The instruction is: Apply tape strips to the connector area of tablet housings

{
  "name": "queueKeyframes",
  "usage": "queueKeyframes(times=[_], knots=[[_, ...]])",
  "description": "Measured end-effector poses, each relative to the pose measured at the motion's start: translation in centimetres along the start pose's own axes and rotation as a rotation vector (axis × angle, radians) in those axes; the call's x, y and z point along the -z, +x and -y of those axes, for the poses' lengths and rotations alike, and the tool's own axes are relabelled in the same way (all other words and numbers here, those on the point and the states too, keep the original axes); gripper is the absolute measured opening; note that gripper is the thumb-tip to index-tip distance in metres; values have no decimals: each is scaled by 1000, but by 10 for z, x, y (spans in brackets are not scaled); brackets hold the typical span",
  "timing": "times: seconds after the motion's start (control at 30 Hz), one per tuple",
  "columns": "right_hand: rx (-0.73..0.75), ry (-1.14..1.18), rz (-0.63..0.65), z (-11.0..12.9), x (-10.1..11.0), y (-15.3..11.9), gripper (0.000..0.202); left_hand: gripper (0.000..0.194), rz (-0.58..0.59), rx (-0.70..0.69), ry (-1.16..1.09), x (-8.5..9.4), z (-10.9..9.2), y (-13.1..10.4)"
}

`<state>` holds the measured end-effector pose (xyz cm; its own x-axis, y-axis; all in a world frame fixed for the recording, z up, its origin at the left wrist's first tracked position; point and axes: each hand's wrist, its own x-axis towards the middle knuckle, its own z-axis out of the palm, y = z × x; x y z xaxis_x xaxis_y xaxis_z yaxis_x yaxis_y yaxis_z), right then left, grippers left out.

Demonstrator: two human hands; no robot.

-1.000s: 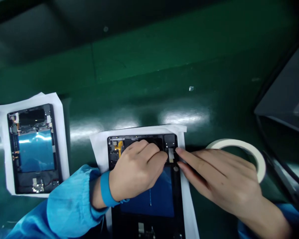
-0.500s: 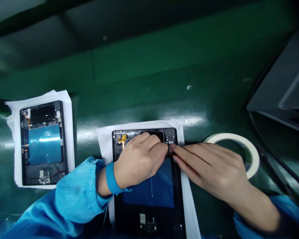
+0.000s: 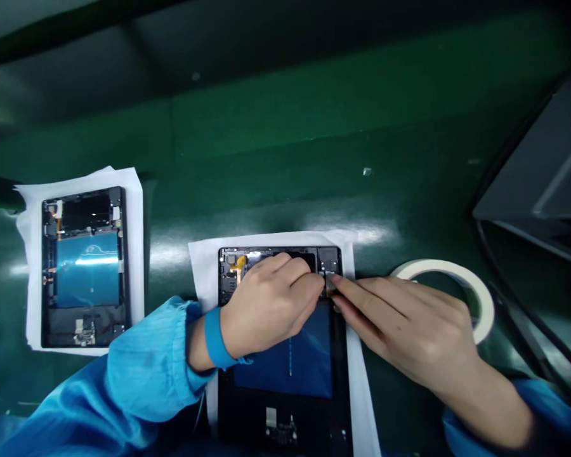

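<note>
An opened tablet [image 3: 285,368] with a blue-covered middle lies face down on white sheets below me. My left hand [image 3: 271,304], with a blue band at the wrist, is closed in a pinch over its upper part. Whatever those fingertips hold is hidden. From the right, my right hand [image 3: 409,324] reaches to the tablet's upper right edge, its fingers drawn together. One fingertip touches a small pale piece [image 3: 330,281] there, close to the left fingertips. Whether the right fingers grip anything is too small to tell.
A second opened tablet [image 3: 88,270] rests on white paper [image 3: 136,254] at the left. A roll of cream tape [image 3: 483,298] lies behind my right hand. Dark cables [image 3: 528,298] and a grey panel [image 3: 533,158] stand at the right. The tabletop [image 3: 266,184] is green.
The view has shifted slightly. Both hands stay at the tablet's upper right area, with barely any movement of the fingers.
</note>
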<state>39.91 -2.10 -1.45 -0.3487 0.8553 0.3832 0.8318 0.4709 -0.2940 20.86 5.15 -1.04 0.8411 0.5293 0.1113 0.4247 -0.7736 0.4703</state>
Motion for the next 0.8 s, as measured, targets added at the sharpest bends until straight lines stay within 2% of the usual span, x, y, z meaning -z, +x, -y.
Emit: queueKeyframes(times=[0.27,0.53,0.67,0.73,0.8], knots=[[-17,-234,96,13,6,3,20,22,-3,-5,15,0,-1,1],[5,-290,113,22,6,6,18,24,11,-11,41,1,-1,0],[35,-264,86,20,5,8,11,23,11,-13,45,0,-1,0],[39,-228,25,18,9,7,9,23,10,-13,40,1,-1,0],[10,-195,-41,16,14,6,15,23,10,-12,26,1,-1,0]])
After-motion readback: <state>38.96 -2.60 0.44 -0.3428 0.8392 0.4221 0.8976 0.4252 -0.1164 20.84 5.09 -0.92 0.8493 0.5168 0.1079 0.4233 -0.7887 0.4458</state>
